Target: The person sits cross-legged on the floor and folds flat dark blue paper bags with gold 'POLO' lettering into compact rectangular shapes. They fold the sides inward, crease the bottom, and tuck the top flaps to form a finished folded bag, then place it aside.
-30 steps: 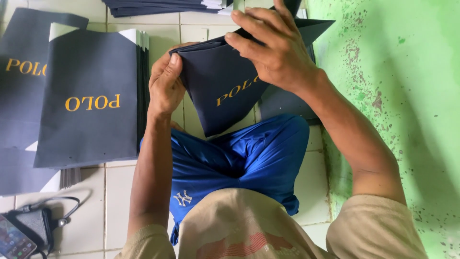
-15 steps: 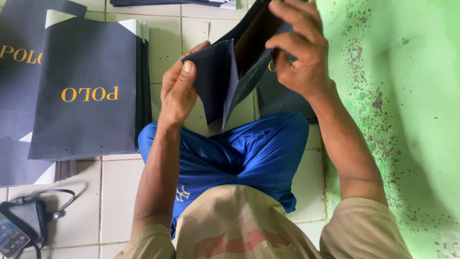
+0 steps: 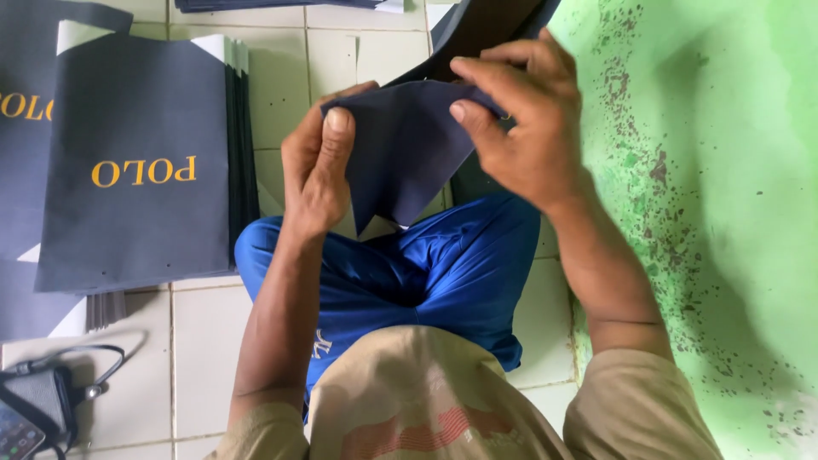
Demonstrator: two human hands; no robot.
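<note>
A dark navy paper bag [image 3: 405,153] is held up over my lap, partly folded, its plain side facing me. My left hand [image 3: 317,166] pinches its left edge with thumb on top. My right hand [image 3: 528,128] grips its upper right corner, fingers curled over the fold. The bag's upper part runs out of view at the top.
A stack of flat navy bags with gold lettering [image 3: 136,170] lies on the white tiled floor [image 3: 213,358] at left. More bags [image 3: 281,4] sit at the top edge. A green wall [image 3: 724,213] stands close on the right. A phone and cable [image 3: 34,409] lie bottom left.
The bag has been turned and folded: its gold lettering showed a second ago and is now hidden. Both hands moved closer together on it.
</note>
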